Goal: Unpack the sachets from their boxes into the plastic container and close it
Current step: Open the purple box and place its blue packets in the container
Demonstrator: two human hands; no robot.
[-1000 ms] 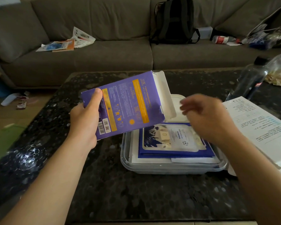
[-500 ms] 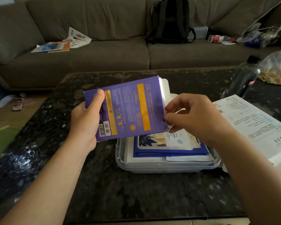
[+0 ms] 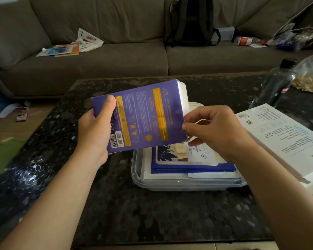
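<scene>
Now the left grip (image 3: 94, 130) clasps the stiff box (image 3: 143, 114); the right grip (image 3: 215, 130) pinches a sachet (image 3: 199, 122) at its mouth. Thin, probably slippery: hold its edge.

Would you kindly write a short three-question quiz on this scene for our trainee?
1. True or false: the left hand holds the purple cardboard box above the dark speckled table.
2. Blue-and-white sachets lie in: A) the clear plastic container; B) the grey sofa; C) the floor.
3. Fill in: the silvery sachet at the box's open end is pinched by the ____.
Key: 1 true; 2 A; 3 right hand.
</scene>
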